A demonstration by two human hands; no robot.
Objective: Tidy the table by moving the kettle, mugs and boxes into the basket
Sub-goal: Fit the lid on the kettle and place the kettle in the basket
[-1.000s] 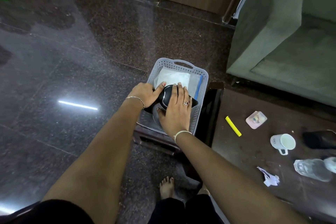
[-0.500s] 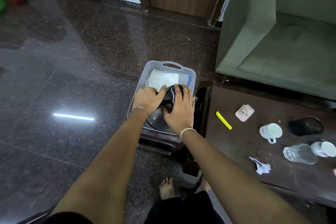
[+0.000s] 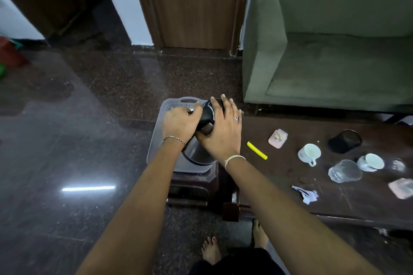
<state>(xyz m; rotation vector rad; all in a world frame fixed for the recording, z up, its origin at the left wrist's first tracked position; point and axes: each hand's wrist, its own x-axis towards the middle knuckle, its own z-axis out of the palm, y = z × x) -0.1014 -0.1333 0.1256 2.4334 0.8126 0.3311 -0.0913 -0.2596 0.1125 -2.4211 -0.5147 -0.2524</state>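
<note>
Right now both hands hold the kettle [image 3: 202, 152] in the basket [image 3: 156, 138]: left hand [image 3: 178, 121] wrapped around the left side of its black top, right hand [image 3: 220, 128] spread wide over the top and right side. Kettle sits tilted, steel body at the near end of the basket, black top toward the far end. Basket rests on a dark stool [image 3: 192, 182] just left of the table [image 3: 357, 205].

Step judged: kettle placement, almost done, just being settled. Next move calls for letting go, then reaching right for a white mug [image 3: 309, 153].

On the table, near to far: torn paper scrap [image 3: 306, 194], a glass tumbler [image 3: 345, 171] on its side, second white mug [image 3: 371, 161] just beside the tumbler, yellow clip [image 3: 257, 150], pink box [image 3: 277, 138], black mesh cup [image 3: 344, 140] tipped over. Another pink box [image 3: 401, 187] at the right edge, blurred.

Room: bare tabletop between clip and first mug gives a clear reach. Basket's far end partly hidden by the hands, so free space there can't be told. Green sofa [image 3: 324, 62] stands behind the table; open floor to the left.
</note>
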